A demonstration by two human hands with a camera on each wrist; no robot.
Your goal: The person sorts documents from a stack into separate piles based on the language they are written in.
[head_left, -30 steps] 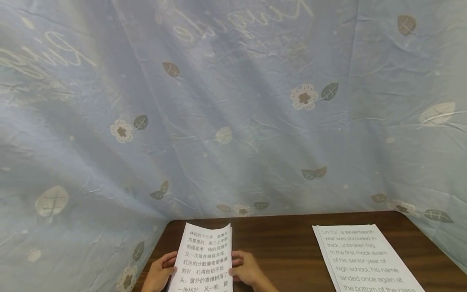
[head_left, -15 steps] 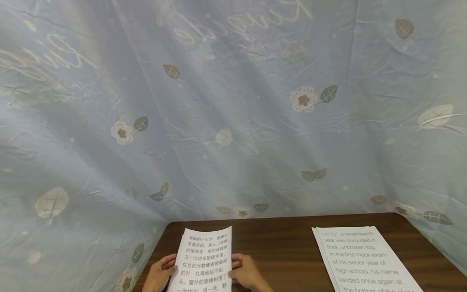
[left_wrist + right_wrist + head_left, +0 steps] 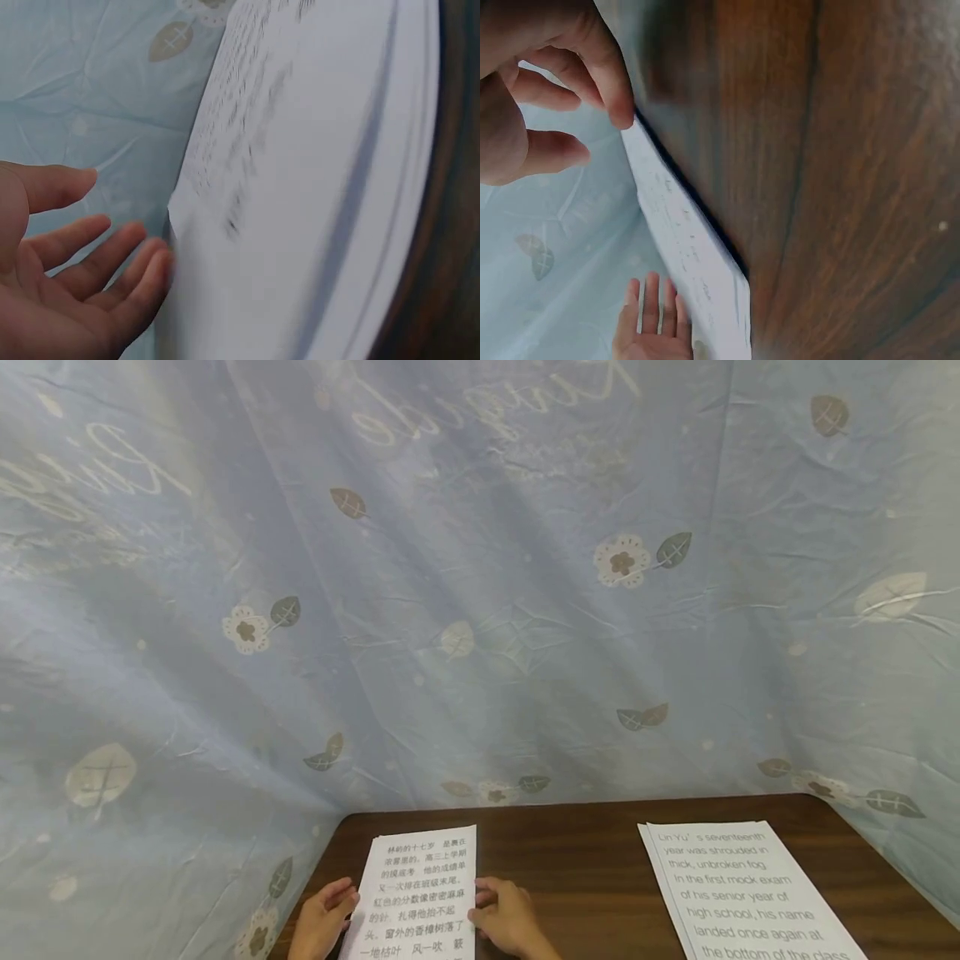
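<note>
A stack of white paper sheets (image 3: 420, 893) printed with Chinese text lies at the left of the dark wooden table. My left hand (image 3: 324, 920) is beside its left edge, the fingers relaxed and spread. In the left wrist view, the fingertips (image 3: 161, 262) are at or very near the paper's edge. Along the right edge is my right hand (image 3: 506, 914), its fingers loosely bent. The right wrist view shows its thumb and fingers apart, with one fingertip (image 3: 621, 118) at the stack's edge. The stack's near end falls outside the head view.
Another stack of sheets (image 3: 750, 893), printed in English, lies at the table's right. Brown wooden tabletop (image 3: 570, 868) shows between the two stacks. A pale blue patterned cloth (image 3: 480, 610) hangs behind the table and along its sides.
The Chinese-text sheets, bowed at the top a second ago, now lie flatter. The left fingers have drawn slightly away from the left edge. My right hand has barely moved.
</note>
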